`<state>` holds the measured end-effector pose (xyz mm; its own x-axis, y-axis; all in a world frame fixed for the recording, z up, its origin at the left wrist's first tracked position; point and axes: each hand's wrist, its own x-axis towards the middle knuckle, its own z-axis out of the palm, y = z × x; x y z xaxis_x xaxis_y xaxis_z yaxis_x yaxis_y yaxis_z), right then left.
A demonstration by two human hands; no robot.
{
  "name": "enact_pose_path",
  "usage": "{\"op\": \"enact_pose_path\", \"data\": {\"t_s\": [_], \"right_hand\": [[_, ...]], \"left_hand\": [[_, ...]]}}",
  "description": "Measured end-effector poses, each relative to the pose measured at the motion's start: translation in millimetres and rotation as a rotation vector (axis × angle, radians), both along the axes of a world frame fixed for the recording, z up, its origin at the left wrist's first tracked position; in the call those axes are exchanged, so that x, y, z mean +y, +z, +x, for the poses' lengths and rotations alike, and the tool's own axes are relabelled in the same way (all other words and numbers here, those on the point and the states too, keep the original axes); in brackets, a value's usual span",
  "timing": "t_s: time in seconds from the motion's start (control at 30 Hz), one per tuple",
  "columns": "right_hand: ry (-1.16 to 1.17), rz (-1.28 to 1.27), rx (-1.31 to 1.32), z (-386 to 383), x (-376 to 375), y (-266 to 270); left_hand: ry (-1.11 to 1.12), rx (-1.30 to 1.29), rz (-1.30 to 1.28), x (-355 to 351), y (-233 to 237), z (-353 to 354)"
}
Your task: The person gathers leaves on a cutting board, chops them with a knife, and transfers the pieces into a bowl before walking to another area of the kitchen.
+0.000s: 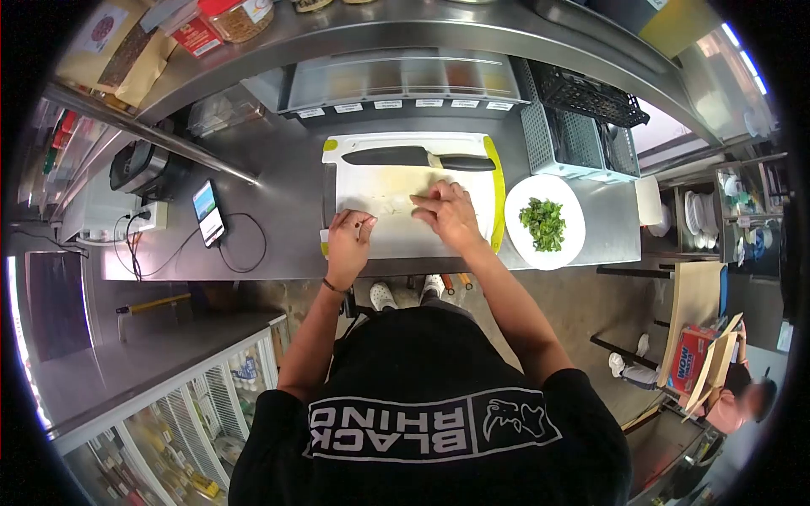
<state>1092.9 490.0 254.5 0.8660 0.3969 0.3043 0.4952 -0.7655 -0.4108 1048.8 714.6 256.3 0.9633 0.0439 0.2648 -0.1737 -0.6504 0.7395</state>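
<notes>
Black shirt [430,354] is nearest. On the board [359,181], left hand [346,236] is at 8 o'clock, its grip I cannot tell; right hand [451,218], at 4, has fingertips apart beside pale bits [393,206]. Knife [388,156]: 12.

Pro kitchen, restaurant or café type, I'd say from here: s/steel counter [278,169] w/ a white cutting board [354,190] and big knife [388,157], plate [516,211] of chopped greens just beside. Behind, a clear-lidded bin unit [405,80] w/ labels along its front. Metal shelf [354,38] above w/ food jars [238,18], plates [699,212] racked off to the right, glass-front cabinet [181,430] stocked w/ goods at left.
</notes>
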Motion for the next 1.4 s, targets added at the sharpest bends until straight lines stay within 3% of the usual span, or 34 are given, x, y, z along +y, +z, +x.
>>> {"op": "enact_pose_path", "data": {"t_s": [0.1,0.17,0.3,0.4,0.47,0.53,0.67,0.77,0.83,0.93,1.0,1.07,1.2,1.27,1.33,1.4], "right_hand": [[0.011,-0.015,0.046,6.3,-1.2,-8.2],[0.124,0.002,-0.1,8.1,0.8,-17.2],[0.069,-0.007,-0.192,7.8,11.9,-19.6],[-0.037,0.039,-0.142,7.2,-10.7,-8.0],[-0.201,0.317,-0.016,-1.3,-43.0,6.8],[-0.361,0.368,0.02,-17.0,-81.0,20.8],[-0.709,0.372,0.103,-47.3,-158.1,50.8],[-0.783,0.318,0.03,-61.9,-202.1,38.9],[-0.578,0.183,0.01,-66.5,-215.6,29.1],[-0.672,0.035,0.058,-73.2,-212.2,31.9],[-0.763,0.03,0.196,-73.8,-207.4,49.1],[-0.771,0.112,0.086,-74.1,-210.8,45.9],[-0.743,0.111,0.192,-80.1,-213.6,48.9],[-0.665,0.025,-0.008,-79.3,-219.6,37.8],[-0.681,0.016,0.106,-79.2,-222.9,33.1],[-0.704,-0.017,0.156,-74.0,-221.1,37.1]], "left_hand": [[0.059,-0.01,-0.019,6.1,-1.7,-6.4],[0.07,-0.007,-0.028,10.1,-2.5,-9.3],[0.084,-0.02,-0.022,11.9,1.0,-11.3],[0.094,-0.011,-0.088,11.5,8.0,-11.0],[0.087,0.005,-0.086,9.1,10.4,-8.5],[0.068,0.021,-0.092,0.7,15.2,-3.4],[-0.094,0.039,-0.154,-59.0,27.9,15.6],[-0.348,-0.085,-0.095,-120.0,34.3,28.3],[-0.447,-0.167,-0.055,-167.6,34.9,32.4],[-0.631,-0.138,-0.018,-228.5,27.3,35.8],[-0.625,-0.28,0.122,-259.2,8.2,38.6],[-0.621,-0.27,0.191,-272.3,4.3,38.6],[-0.655,-0.173,0.365,-279.7,19.0,40.7],[-0.623,-0.398,0.279,-284.8,5.0,42.7],[-0.621,-0.307,0.476,-284.1,3.7,39.8],[-0.664,-0.158,0.38,-278.1,9.7,40.7]]}}
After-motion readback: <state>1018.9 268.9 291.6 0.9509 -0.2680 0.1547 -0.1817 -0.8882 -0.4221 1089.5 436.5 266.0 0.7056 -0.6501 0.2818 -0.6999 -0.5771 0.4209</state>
